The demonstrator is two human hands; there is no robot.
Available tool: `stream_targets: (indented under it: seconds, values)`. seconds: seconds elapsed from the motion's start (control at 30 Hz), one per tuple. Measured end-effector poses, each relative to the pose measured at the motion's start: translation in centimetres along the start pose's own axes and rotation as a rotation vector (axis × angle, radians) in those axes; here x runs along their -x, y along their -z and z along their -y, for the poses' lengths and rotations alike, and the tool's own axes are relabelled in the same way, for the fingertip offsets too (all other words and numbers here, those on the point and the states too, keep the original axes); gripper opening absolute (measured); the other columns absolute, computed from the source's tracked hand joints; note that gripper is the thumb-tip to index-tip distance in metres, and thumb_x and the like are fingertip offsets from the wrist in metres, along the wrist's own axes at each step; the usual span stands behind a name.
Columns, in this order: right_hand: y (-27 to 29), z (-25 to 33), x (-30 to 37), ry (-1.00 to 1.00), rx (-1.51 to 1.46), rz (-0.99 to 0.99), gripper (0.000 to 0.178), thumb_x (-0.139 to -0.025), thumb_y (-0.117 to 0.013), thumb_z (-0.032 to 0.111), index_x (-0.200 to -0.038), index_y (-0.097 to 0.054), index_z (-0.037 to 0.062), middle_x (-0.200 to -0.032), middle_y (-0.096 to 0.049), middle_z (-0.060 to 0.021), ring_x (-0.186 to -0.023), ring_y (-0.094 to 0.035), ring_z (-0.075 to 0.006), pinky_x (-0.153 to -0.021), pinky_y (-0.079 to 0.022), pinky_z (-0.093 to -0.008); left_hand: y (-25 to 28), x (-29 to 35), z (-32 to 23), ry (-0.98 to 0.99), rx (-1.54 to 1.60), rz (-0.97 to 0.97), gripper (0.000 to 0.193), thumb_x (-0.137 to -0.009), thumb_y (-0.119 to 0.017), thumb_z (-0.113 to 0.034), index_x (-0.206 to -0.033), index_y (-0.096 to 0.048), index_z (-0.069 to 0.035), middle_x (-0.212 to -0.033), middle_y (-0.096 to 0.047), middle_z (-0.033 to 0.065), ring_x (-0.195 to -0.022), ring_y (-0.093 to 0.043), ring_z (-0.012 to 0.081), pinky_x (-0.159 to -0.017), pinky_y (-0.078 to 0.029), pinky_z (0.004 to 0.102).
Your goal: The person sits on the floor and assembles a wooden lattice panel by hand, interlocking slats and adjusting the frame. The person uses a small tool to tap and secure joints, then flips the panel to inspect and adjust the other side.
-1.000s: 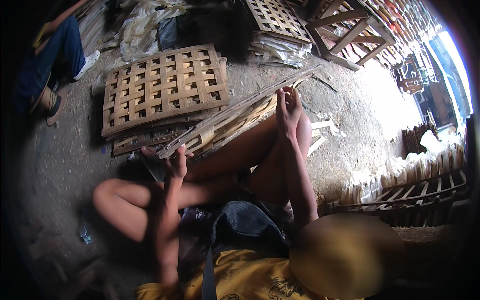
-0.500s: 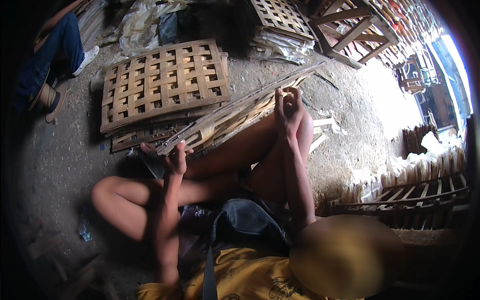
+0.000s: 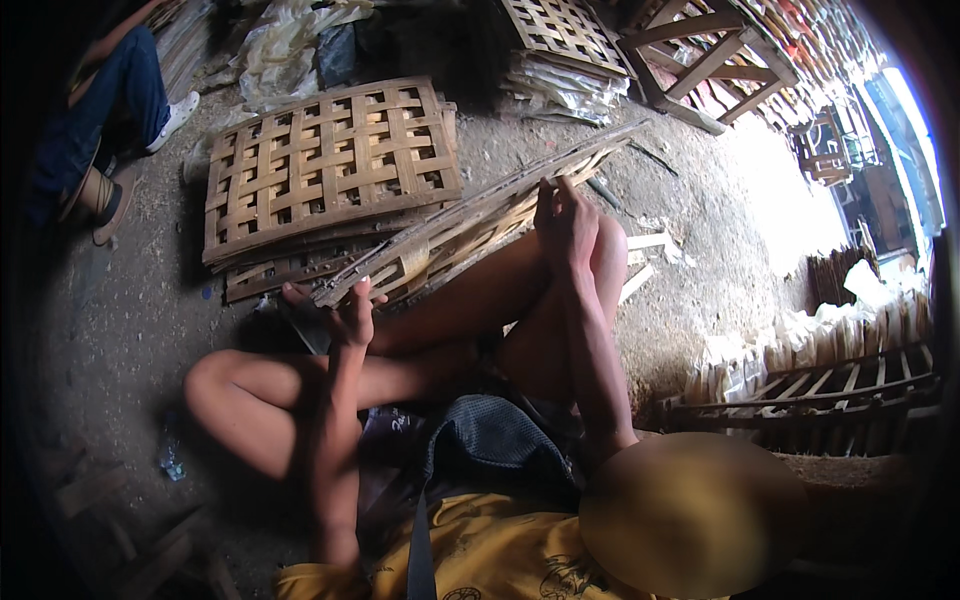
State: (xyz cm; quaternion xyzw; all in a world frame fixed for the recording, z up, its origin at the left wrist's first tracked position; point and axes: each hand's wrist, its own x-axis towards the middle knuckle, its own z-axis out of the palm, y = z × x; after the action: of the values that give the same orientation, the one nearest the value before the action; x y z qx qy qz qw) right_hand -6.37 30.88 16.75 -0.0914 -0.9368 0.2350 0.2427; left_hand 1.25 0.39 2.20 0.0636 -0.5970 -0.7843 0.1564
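Note:
A woven bamboo panel (image 3: 480, 232) with a wooden edge stands tilted on its side across my lap, running from lower left to upper right. At its lower left corner my left hand (image 3: 352, 316) grips the edge, thumb up against the wood. Toward the panel's far right end is my right hand (image 3: 569, 228), its fingers curled in against the woven side. The fingertips of that hand are partly hidden. Just beyond lies a stack of similar lattice panels (image 3: 330, 165), the top one flat with square gaps in its weave.
Another panel stack (image 3: 570, 45) with plastic sheeting stands at the back, beside a wooden frame (image 3: 710, 65). Crumpled plastic (image 3: 285, 50) lies behind. A seated person's leg (image 3: 130, 95) is at far left. At right sits a slatted rack (image 3: 820, 385) with white sheets.
My right hand has shifted slightly left along the panel, its fingers now closer against the weave. The left hand and the panel have barely moved.

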Motion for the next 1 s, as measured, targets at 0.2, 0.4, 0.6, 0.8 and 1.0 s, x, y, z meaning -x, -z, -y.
stream_targets:
  seconds: [0.2,0.4,0.6,0.8,1.0]
  values:
    - [0.1,-0.7,0.7,-0.084,-0.105,-0.003,0.02,-0.097,-0.057,0.029,-0.102,-0.065,0.0102,-0.08,-0.068,-0.0191,-0.08,-0.067,-0.0378,-0.073,-0.052,-0.0463,-0.7,0.3,0.9,-0.082,-0.069,-0.063,0.038,-0.096,-0.057,-0.032,-0.119,-0.053,-0.003,-0.096,-0.066,0.0089,-0.063,-0.067,0.0188,-0.053,-0.052,0.0228]
    - [1.6,-0.6,0.7,0.043,-0.712,-0.232,0.009,-0.099,-0.053,0.014,-0.1,-0.053,0.0046,-0.084,-0.056,-0.0007,-0.076,-0.049,-0.0112,-0.068,-0.042,-0.0263,-0.2,0.0,0.4,-0.105,-0.315,0.045,0.05,-0.096,-0.058,-0.032,-0.13,-0.037,-0.003,-0.117,-0.056,0.0166,-0.07,-0.069,0.0217,-0.059,-0.054,0.0268]
    - [4.0,-1.2,-1.3,-0.028,-0.934,-0.273,0.019,-0.103,-0.044,0.026,-0.096,-0.054,0.0107,-0.076,-0.039,0.0056,-0.067,-0.032,-0.0044,-0.059,-0.027,-0.0229,1.0,0.4,3.5,0.036,-0.353,0.056,0.103,-0.094,-0.062,-0.044,-0.156,0.007,0.001,-0.155,-0.008,0.034,-0.124,-0.043,0.0386,-0.109,-0.034,0.0507]
    - [6.1,1.8,-2.8,0.244,-0.649,-0.265,0.033,-0.106,-0.046,0.027,-0.104,-0.068,0.0024,-0.088,-0.052,0.0005,-0.078,-0.043,-0.0088,-0.069,-0.036,-0.0256,2.8,0.0,3.9,0.091,-0.198,0.08,0.119,-0.089,-0.066,-0.05,-0.152,0.02,0.003,-0.155,0.015,0.039,-0.14,-0.019,0.0444,-0.114,-0.02,0.0535]
    - [5.9,1.6,-3.4,0.264,-0.66,-0.202,0.016,-0.101,-0.058,0.009,-0.099,-0.07,-0.0004,-0.08,-0.066,0.0015,-0.068,-0.053,-0.0036,-0.059,-0.042,-0.0222,2.4,-0.3,5.4,-0.075,-0.252,0.03,0.125,-0.087,-0.073,-0.035,-0.148,0.032,-0.003,-0.155,0.003,0.0355,-0.099,-0.063,0.0317,-0.076,-0.058,0.0401]
